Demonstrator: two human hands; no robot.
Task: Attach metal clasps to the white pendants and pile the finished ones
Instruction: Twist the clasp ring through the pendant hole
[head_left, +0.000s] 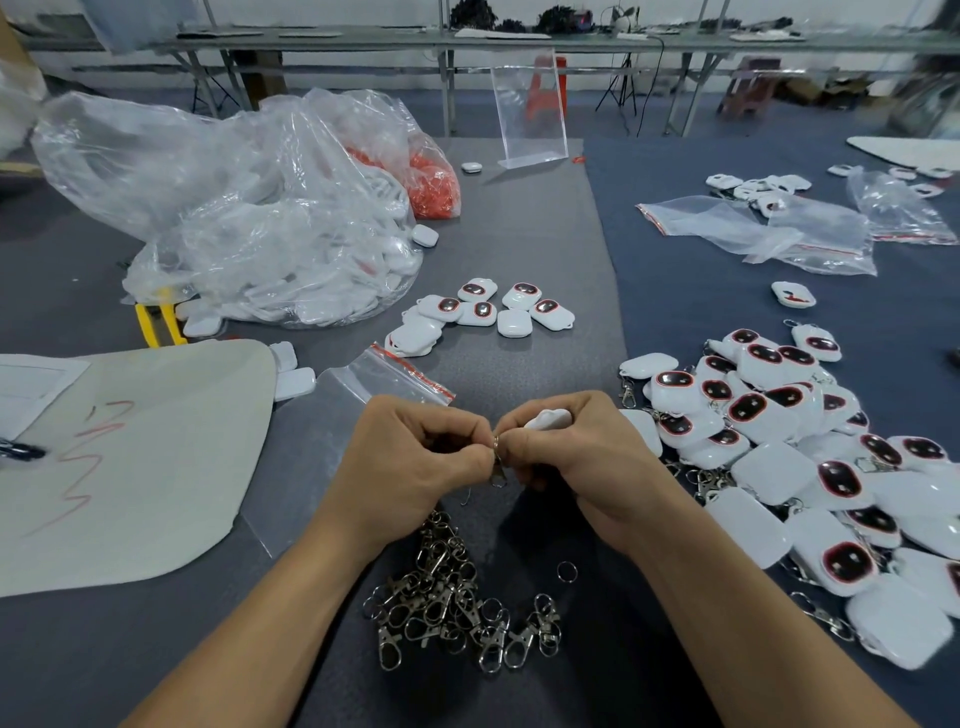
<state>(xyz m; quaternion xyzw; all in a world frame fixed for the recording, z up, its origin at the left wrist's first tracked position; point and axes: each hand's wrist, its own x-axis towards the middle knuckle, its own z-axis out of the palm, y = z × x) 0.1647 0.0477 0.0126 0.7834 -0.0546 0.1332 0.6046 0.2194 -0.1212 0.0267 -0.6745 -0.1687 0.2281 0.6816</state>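
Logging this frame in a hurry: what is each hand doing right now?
Left hand: pinches the metal clasp at its ring.
Right hand: grips a white pendant.

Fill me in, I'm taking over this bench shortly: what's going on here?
A person is fitting a metal clasp onto a white pendant: the left hand pinches the clasp's ring and the right hand grips the pendant. A heap of loose clasps lies between the forearms. Finished pendants with clasps are piled to the right, and a small group of pendants lies farther ahead.
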